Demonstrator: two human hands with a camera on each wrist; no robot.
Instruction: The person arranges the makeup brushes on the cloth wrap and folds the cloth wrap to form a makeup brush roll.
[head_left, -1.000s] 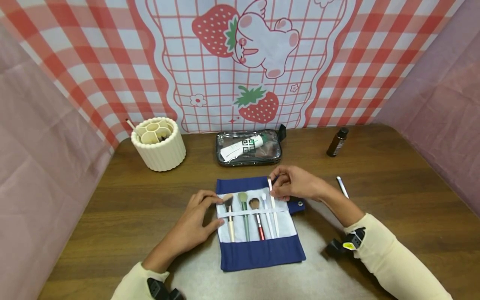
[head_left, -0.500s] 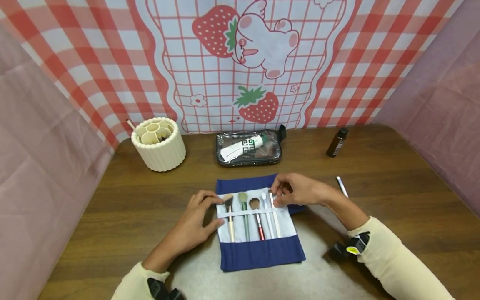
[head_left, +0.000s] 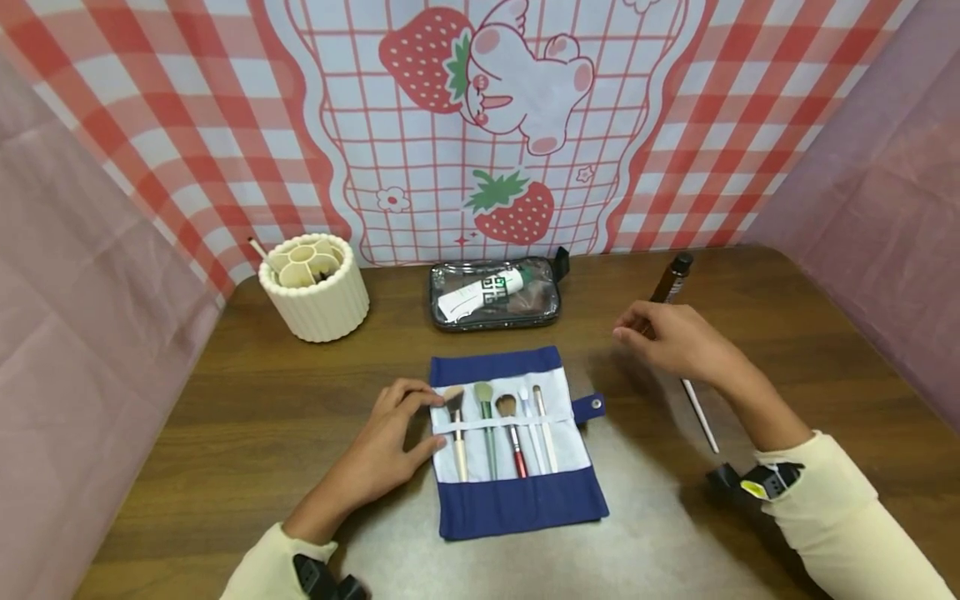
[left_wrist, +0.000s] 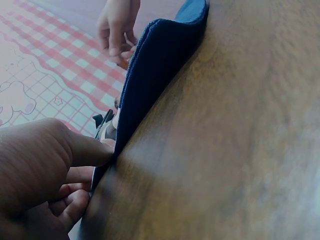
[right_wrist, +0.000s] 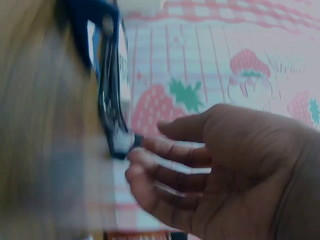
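Brush roll (head_left: 525, 507) of dark blue cloth lies spread on the desk (head_left: 247, 450), around the middle between the left and right edges, its pale inside facing up. Five brushes stand in a row under a thin white band (head_left: 558, 419): a dark brush with a beige tip and cream handle (head_left: 461, 454), a green brush (head_left: 491, 450), a brown-headed brush with a red handle (head_left: 519, 454), a white brush (head_left: 535, 446) and a slim white brush with a brown tip (head_left: 548, 446). A tab with a snap (head_left: 588, 407) sticks out at the roll's right side.

The left hand (head_left: 386, 442) is relaxed, thumb and forefinger spread apart, their tips touching the roll's left edge. The right hand (head_left: 675, 337), away from the roll, has its fingers loosely bent and holds nothing; in the head view it partly covers a dark bottle (head_left: 672, 279) toward the desk's far right corner. A loose white brush (head_left: 702, 421) lies beside the right forearm.

Near the far edge sits a clear pouch (head_left: 542, 312) with a white tube (head_left: 463, 302) inside; toward the far left corner stands a cream cup (head_left: 322, 312).
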